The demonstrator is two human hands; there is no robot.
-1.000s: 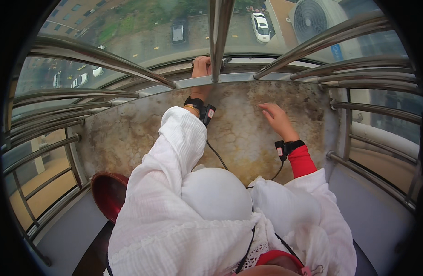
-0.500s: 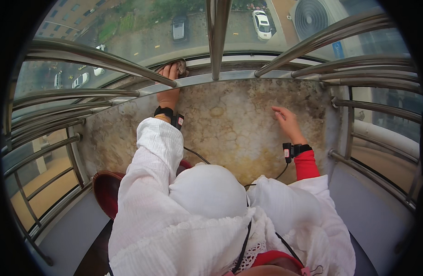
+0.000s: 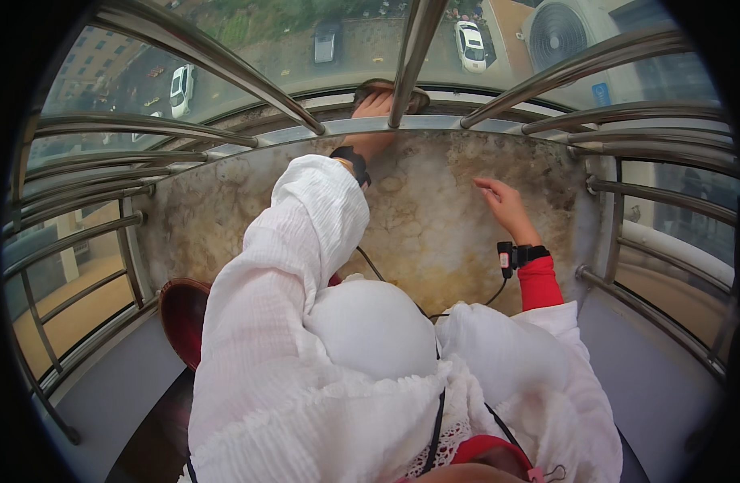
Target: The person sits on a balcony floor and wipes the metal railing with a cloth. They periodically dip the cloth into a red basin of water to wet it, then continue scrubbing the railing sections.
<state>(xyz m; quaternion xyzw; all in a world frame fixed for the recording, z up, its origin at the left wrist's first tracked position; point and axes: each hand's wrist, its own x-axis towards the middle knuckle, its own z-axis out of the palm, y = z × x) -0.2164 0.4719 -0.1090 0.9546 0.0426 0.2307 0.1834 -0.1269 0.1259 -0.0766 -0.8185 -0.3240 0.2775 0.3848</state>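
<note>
Beyond the metal railing, my left hand (image 3: 373, 109) grips a crumpled brownish rag (image 3: 419, 100) against the window ledge (image 3: 454, 107). A vertical rail post (image 3: 412, 60) passes in front of part of the rag, and motion blurs it. My left arm reaches forward in a white sleeve, with a black band at the wrist. Over the stained slab (image 3: 434, 209), my right hand (image 3: 503, 206) hovers at the right with nothing in it, its fingers loosely stretched out. A red cuff and a black strap with a small device are at that wrist.
Steel rails (image 3: 197, 60) curve around the front and both sides. A dark red basin (image 3: 181, 318) stands at the left by my elbow. Thin black cables (image 3: 372, 264) run from my wrists. Outside the glass, parked cars (image 3: 471, 46) and a large fan unit (image 3: 557, 38) show below.
My left hand has slid right along the ledge with the rag, close to the middle post. The view has shifted slightly. My right hand stays nearly where it was.
</note>
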